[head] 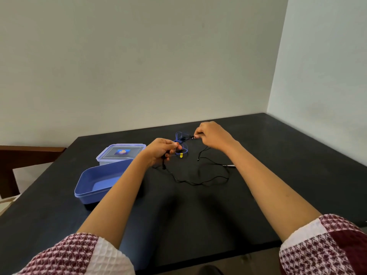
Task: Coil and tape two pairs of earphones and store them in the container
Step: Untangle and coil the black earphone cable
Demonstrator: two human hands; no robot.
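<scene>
Toward the far middle of the dark surface [278,155] both arms reach forward, forearms bare, patterned sleeves [325,245] bunched at the elbows. I see the left hand [161,148] knuckles-up, fingers curled tight round a bunch of the blue earphones [179,134], held just off the surface; a black strand hangs below the fist. The right hand [213,136] sits slightly farther out, thumb and forefinger pinching the blue cord at a small dark piece, other fingers curled in. Blue loops span between the two hands, with a small yellow bit [181,155] beneath them. Black earphones [198,182] trail loose on the surface between the forearms. The blue container [93,193] stands open, just left of the left forearm. Its clear lid [121,152] lies right behind.
</scene>
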